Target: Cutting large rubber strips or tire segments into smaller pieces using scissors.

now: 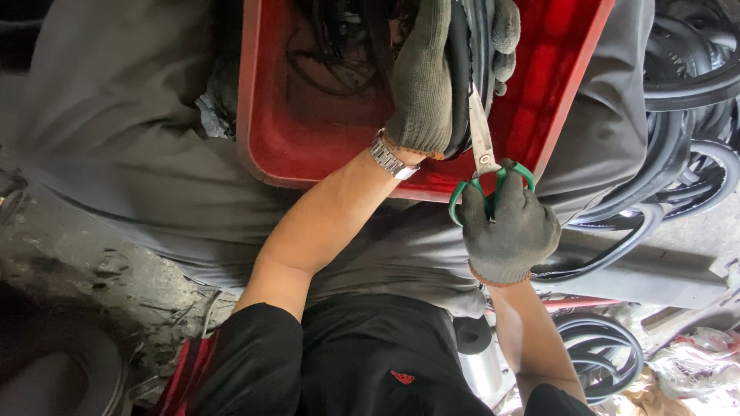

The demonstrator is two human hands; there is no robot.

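Observation:
My left hand (pixel 422 77), in a grey knit glove with a metal wristwatch (pixel 388 157) at the wrist, grips a bundle of black rubber rings (pixel 462 69) over a red plastic tray (pixel 308 146). My right hand (pixel 510 231), also gloved, holds green-handled scissors (pixel 484 158). Their steel blades point up against the black rubber beside my left hand. The blade tips are partly hidden by the rubber.
The red tray rests on my lap, on grey trousers (pixel 123 139). More black rubber rings (pixel 694 85) are piled at the right, and some lie lower right (pixel 609 347). A dirty concrete floor (pixel 69 246) is at the left.

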